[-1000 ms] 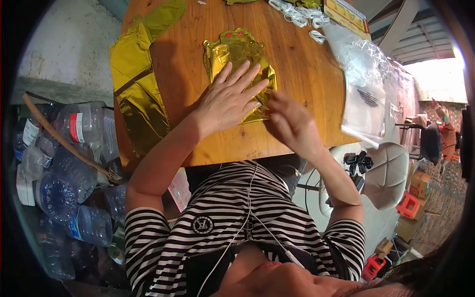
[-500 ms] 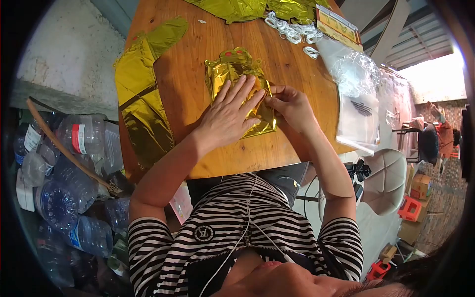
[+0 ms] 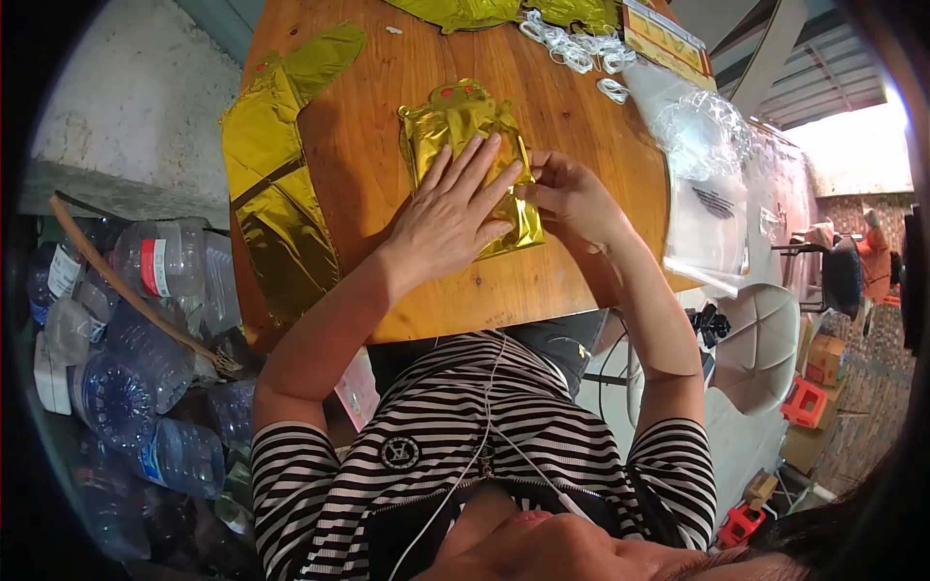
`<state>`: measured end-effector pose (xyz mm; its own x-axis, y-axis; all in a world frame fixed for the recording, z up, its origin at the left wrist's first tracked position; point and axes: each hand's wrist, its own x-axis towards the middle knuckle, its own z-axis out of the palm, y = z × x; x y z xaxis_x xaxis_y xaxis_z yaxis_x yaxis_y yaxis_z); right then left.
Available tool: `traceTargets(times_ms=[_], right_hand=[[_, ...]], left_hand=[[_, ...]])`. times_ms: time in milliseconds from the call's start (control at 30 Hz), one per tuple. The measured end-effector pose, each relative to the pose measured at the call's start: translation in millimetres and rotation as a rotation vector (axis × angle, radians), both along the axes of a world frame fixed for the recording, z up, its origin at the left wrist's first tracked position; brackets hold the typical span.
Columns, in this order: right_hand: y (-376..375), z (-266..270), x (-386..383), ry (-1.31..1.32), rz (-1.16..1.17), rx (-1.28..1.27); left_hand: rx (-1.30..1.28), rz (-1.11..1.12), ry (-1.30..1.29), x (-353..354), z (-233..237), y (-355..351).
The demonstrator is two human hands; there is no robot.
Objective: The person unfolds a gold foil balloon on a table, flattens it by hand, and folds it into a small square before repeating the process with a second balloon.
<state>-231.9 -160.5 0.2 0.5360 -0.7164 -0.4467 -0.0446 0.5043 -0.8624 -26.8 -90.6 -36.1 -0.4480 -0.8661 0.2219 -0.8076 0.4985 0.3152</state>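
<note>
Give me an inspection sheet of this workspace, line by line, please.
Surface: wooden table, bare wood showing between items.
Job's things: folded gold foil with red spots, near the front edge; long gold foil piece at left; more gold foil at the far side.
Clutter: white string bundles, printed card and clear plastic bags, far side and right.
Hands: left hand flat on the folded foil; right hand at its right edge, grip unclear.
Cables: white cord down the striped shirt; none seen on the table.
Surroundings: plastic bottles heaped at left; padded chair and red stool at right.
</note>
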Motion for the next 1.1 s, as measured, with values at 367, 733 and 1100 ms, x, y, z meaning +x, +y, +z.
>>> traceTargets(times_ms=[367, 733, 1100], right_hand=[[-5, -25, -7, 0.056, 0.050, -0.166], [-2, -24, -3, 0.186, 0.059, -0.368], [3, -26, -2, 0.211, -0.069, -0.415]], left_hand=[[-0.019, 0.006, -0.016, 0, -3, 0], [-0.036, 0.029, 0.000, -1, -4, 0], [-0.024, 0.038, 0.007, -1, -7, 0]])
